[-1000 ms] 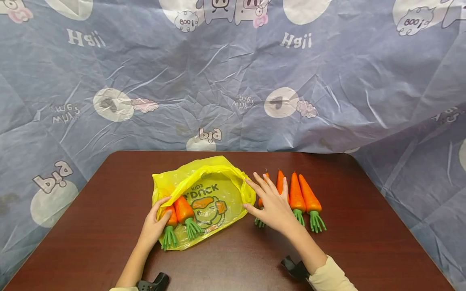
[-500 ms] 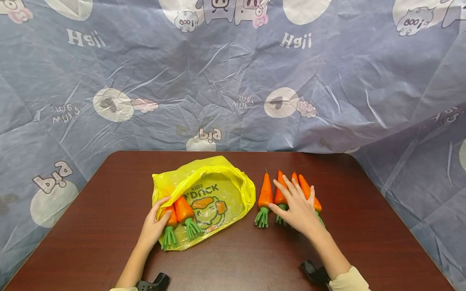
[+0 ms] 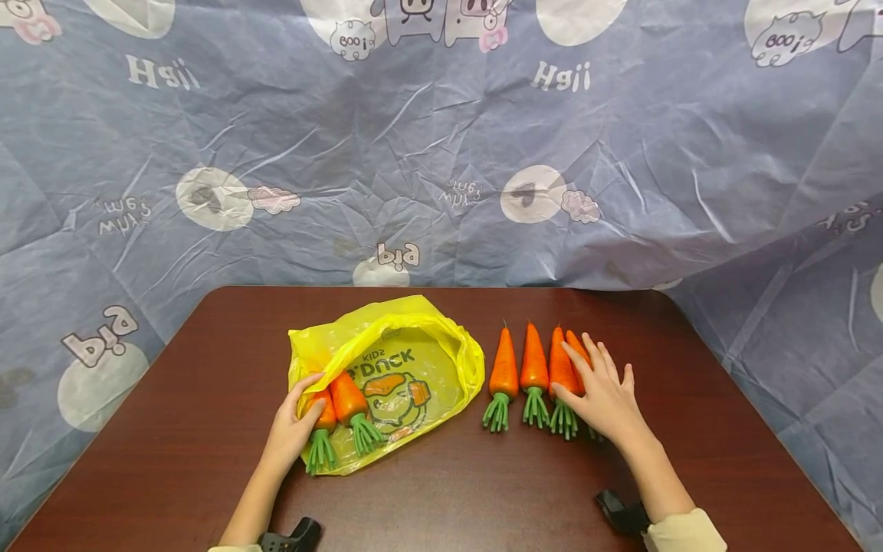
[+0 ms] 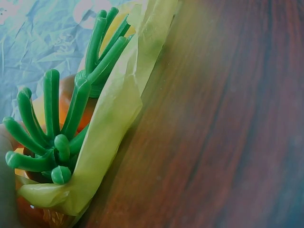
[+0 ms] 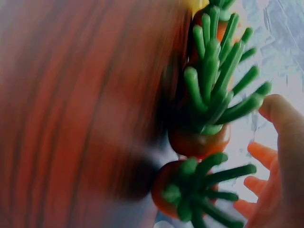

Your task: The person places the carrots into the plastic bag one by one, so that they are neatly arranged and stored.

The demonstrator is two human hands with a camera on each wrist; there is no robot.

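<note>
Head view: left hand (image 3: 288,429) grips yellow bag (image 3: 436,366), spread-fingered right hand (image 3: 607,395) partly hides rightmost carrot (image 3: 577,346), patterned cloth (image 3: 414,146) behind.

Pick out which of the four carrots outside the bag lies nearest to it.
The leftmost carrot of the row, right beside the yellow bag; the other three carrots lie farther right.

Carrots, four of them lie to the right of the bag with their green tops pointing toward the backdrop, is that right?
Not quite: the green tops point away from the backdrop, and the tips toward it, as the head view shows. The rest holds: four carrots lie to the right of the bag.
</note>
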